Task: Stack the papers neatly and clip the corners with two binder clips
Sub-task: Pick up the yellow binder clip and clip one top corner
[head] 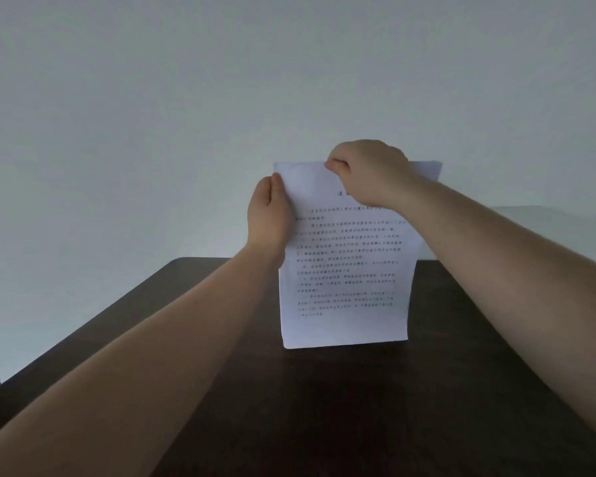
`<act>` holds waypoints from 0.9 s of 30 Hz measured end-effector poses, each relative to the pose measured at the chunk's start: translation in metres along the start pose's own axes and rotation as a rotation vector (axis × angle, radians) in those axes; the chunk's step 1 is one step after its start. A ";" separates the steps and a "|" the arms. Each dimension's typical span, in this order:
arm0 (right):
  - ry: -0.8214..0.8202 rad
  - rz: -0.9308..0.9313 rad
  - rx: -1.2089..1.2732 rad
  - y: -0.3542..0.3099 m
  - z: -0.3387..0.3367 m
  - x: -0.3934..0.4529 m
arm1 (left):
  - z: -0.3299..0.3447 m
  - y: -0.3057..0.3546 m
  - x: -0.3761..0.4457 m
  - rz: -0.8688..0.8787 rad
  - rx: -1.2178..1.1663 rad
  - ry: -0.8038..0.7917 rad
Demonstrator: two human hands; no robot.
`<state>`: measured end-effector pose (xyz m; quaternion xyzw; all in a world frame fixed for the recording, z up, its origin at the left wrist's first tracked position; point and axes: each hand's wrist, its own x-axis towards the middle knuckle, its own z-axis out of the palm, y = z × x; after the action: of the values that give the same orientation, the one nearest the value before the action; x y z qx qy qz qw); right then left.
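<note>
The printed papers (344,270) stand upright on the dark table (324,407), left hand (269,215) gripping at nine o'clock, right hand (369,173) pinching at twelve. Squaring seems underway (no binder clips visible); clipping remains.

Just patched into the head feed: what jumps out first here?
A stack of printed papers stands upright at centre, its bottom edge on the dark table. The left hand grips its upper left edge, and the right hand pinches the top edge. No binder clips are in view; a plain pale wall fills the background.
</note>
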<state>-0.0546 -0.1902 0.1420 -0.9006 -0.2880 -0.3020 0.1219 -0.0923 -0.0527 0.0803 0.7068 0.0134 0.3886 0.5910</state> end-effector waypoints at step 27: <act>0.063 -0.204 -0.055 -0.028 0.071 0.007 | -0.115 -0.141 0.009 -0.391 0.720 -0.130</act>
<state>-0.0333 -0.1373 0.0917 -0.8597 -0.3656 -0.3488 0.0749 -0.0885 0.0893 -0.0342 0.8756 0.2452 0.1941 0.3680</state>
